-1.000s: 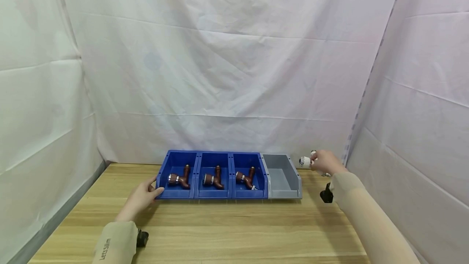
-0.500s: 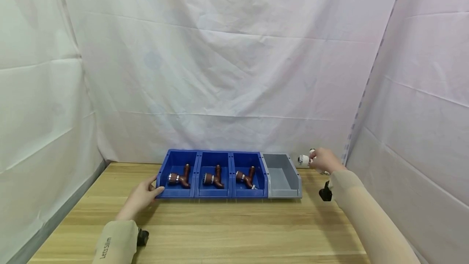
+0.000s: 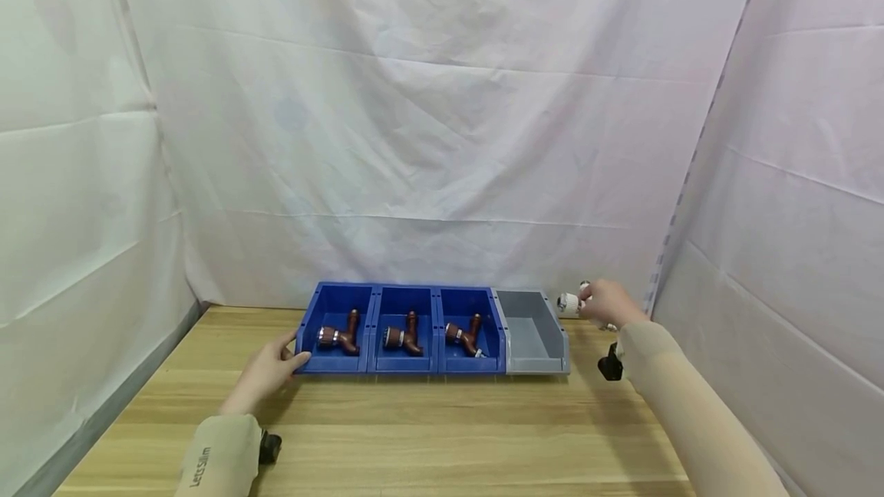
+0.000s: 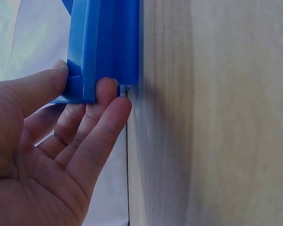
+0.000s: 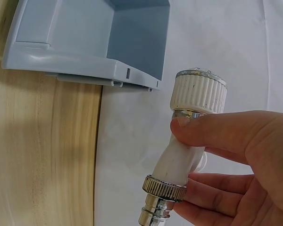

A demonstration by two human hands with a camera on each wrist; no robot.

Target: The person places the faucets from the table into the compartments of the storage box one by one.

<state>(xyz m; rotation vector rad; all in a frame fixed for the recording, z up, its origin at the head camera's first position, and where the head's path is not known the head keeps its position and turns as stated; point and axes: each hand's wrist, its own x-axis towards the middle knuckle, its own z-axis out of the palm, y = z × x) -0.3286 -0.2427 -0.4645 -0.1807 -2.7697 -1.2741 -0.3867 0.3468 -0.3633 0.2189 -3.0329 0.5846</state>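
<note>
My left hand [image 3: 268, 370] holds the front left corner of the leftmost blue bin [image 3: 338, 365]; in the left wrist view the thumb lies on one side of the bin wall [image 4: 87, 56] and fingertips touch the other. In the right wrist view my right hand [image 5: 236, 165] grips a white tap [image 5: 172, 162] with a ribbed white knob and a chrome hose end, thumb at the knob's neck. The tap is held in the air, right of the grey bin [image 3: 532, 365]. Three brown taps [image 3: 340, 337] lie one each in the three blue bins.
The bins stand side by side in a row at the back of the wooden table [image 3: 414, 436], the grey one at the right end. White cloth [image 3: 428, 136] hangs close behind them and at both sides.
My right hand has moved slightly left with the white tap, closer to the grey bin. The left hand and the bins look the same.
</note>
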